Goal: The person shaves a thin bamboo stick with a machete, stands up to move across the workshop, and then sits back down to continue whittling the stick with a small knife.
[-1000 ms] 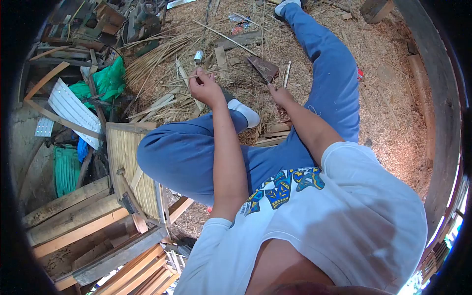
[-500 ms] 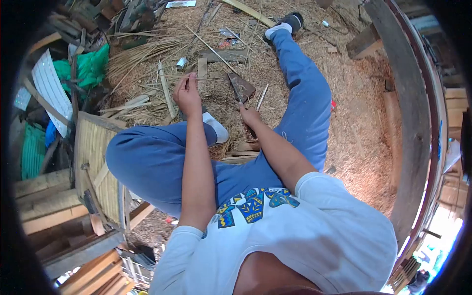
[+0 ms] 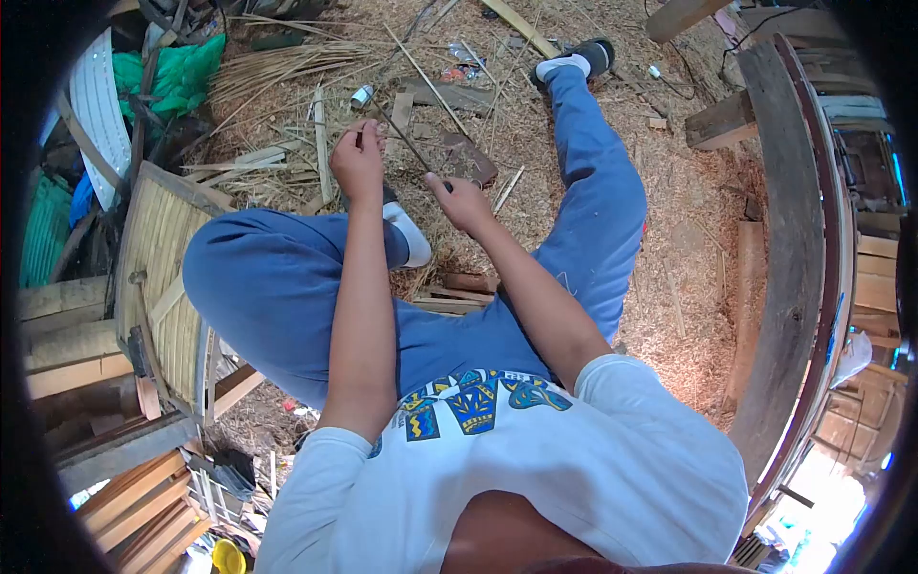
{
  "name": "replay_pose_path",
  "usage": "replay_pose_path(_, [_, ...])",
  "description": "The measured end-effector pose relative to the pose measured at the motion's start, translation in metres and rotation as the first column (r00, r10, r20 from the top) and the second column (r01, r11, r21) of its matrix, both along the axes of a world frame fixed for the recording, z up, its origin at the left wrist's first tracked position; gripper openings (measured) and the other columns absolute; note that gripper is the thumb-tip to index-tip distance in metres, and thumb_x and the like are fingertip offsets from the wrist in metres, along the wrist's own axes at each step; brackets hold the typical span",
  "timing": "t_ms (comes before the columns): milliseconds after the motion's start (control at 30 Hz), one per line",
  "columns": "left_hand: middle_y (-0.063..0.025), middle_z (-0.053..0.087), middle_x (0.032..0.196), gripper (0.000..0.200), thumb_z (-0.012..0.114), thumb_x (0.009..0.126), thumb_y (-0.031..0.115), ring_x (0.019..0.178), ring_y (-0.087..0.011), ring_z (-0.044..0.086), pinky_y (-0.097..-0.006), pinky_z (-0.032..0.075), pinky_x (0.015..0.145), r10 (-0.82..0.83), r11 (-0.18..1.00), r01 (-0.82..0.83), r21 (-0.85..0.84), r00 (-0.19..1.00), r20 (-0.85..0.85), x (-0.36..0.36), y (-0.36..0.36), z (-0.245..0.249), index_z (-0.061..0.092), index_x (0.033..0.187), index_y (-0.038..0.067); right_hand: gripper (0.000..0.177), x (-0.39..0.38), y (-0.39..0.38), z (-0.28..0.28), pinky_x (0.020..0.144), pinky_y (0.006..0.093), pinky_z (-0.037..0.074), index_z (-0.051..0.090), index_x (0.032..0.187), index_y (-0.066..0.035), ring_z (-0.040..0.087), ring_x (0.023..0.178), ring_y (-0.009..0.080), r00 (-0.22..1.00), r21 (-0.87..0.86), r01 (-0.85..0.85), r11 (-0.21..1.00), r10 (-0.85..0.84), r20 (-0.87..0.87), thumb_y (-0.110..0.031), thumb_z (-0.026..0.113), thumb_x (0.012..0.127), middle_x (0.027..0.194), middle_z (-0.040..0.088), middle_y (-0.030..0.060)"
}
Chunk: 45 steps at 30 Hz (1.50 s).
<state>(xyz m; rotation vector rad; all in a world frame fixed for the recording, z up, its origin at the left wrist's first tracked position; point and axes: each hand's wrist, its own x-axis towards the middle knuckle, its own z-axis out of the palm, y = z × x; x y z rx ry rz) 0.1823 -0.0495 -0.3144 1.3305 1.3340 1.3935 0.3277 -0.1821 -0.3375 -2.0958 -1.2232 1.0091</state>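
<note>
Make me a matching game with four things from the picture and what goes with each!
Things:
1. Right hand
2. Trousers
3. Crumpled plastic
4. Round container

Matches:
A. Green, at the upper left
B. Yellow, near the bottom edge
C. Holding a long thin tool
D. Blue, on the person's legs

Right pairs: 1-C, 2-D, 3-A, 4-B
</note>
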Motion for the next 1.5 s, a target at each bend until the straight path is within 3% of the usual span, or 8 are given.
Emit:
replay_pose_path(333, [-0.0081,0.073,0.083,0.021,0.069,0.099,0.016,0.068,-0.0141,0.073,-0.0269,0.059,0.061,-0.074,0.997,0.074,0.038,0.997,-0.017,0.000,0.002,-0.004,0.074,0.094,-0.003,0.088,0.061,-0.032,-0.170,0.095,0.0504,0.051,0.074,0.106,0.005,0.068,0.107,0.0485,0.960,-0.205,0.257,0.944,-0.226,0.167,-0.076,0.043,0.094,0.104,0.070,0.0348])
replay_pose_path(567, [-0.0076,0.072,0.083,0.018,0.069,0.099,0.014,0.069,-0.0145,0.072,-0.0276,0.059,0.060,-0.071,0.997,0.068,0.047,0.995,0.072,0.007,-0.004,0.008,0.074,0.093,-0.003,0.076,0.009,0.003,-0.027,0.080,0.0476,0.053,0.072,0.094,0.003,0.071,0.086,0.0426,0.995,-0.052,0.046,0.998,-0.050,-0.081,-0.068,0.046,0.099,0.085,0.071,0.0263])
replay_pose_path(667, [-0.0077,0.072,0.082,0.017,0.070,0.098,0.012,0.067,-0.0151,0.071,-0.0272,0.059,0.060,-0.061,0.991,0.065,0.114,0.997,-0.039,0.006,-0.008,0.010,0.074,0.093,-0.003,0.079,-0.002,0.004,0.026,0.100,0.0496,0.049,0.073,0.114,0.004,0.065,0.111,0.0490,0.989,0.013,-0.072,0.997,0.073,-0.132,-0.067,0.042,0.100,0.115,0.069,0.0326])
replay_pose_path(767, [-0.0085,0.072,0.081,0.014,0.070,0.096,0.011,0.066,-0.0162,0.070,-0.0278,0.057,0.060,-0.026,0.980,0.057,0.189,0.987,-0.159,0.002,-0.009,-0.001,0.074,0.092,-0.002,0.069,0.014,-0.004,-0.070,0.080,0.0473,0.053,0.070,0.096,0.003,0.071,0.085,0.0403,0.997,0.076,0.058,0.995,-0.062,0.055,-0.063,0.048,0.101,0.087,0.071,0.0271])
replay_pose_path(1000, [-0.0089,0.071,0.080,0.016,0.069,0.097,0.013,0.066,-0.0173,0.070,-0.0294,0.056,0.061,-0.085,0.978,0.111,0.178,0.985,-0.149,0.013,-0.011,0.015,0.074,0.094,-0.002,0.087,0.052,-0.025,-0.128,0.096,0.0496,0.052,0.070,0.117,0.009,0.068,0.107,0.0488,0.904,-0.421,0.316,0.850,-0.404,-0.138,-0.072,0.042,0.097,0.110,0.070,0.0342])
replay_pose_path(1100, [-0.0083,0.071,0.079,0.017,0.068,0.098,0.014,0.067,-0.0167,0.070,-0.0292,0.056,0.061,-0.080,0.981,0.107,0.164,0.984,-0.162,0.014,-0.007,0.007,0.073,0.093,-0.001,0.081,0.035,-0.017,-0.109,0.054,0.0413,0.049,0.066,0.086,0.005,0.062,0.054,0.0273,0.960,-0.172,0.253,0.952,-0.269,-0.075,-0.073,0.046,0.097,0.063,0.059,0.0141])
replay_pose_path(1267, [-0.0082,0.070,0.080,0.018,0.069,0.098,0.016,0.066,-0.0163,0.070,-0.0288,0.056,0.061,-0.102,0.989,0.109,0.096,0.991,-0.084,0.009,-0.010,0.013,0.073,0.092,-0.001,0.083,0.006,0.006,-0.018,0.095,0.0508,0.052,0.074,0.111,0.003,0.067,0.106,0.0494,0.990,-0.079,0.052,0.996,-0.061,-0.125,-0.073,0.044,0.096,0.107,0.071,0.0325])
replay_pose_path(1500, [-0.0085,0.071,0.082,0.016,0.069,0.098,0.015,0.067,-0.0163,0.070,-0.0283,0.057,0.061,-0.083,0.993,0.089,0.078,0.994,-0.073,0.010,-0.019,0.021,0.074,0.095,0.000,0.083,0.038,-0.030,-0.126,0.089,0.0488,0.051,0.072,0.098,0.008,0.069,0.096,0.0442,0.972,-0.121,0.236,0.964,-0.232,0.046,-0.070,0.045,0.097,0.096,0.071,0.0313])
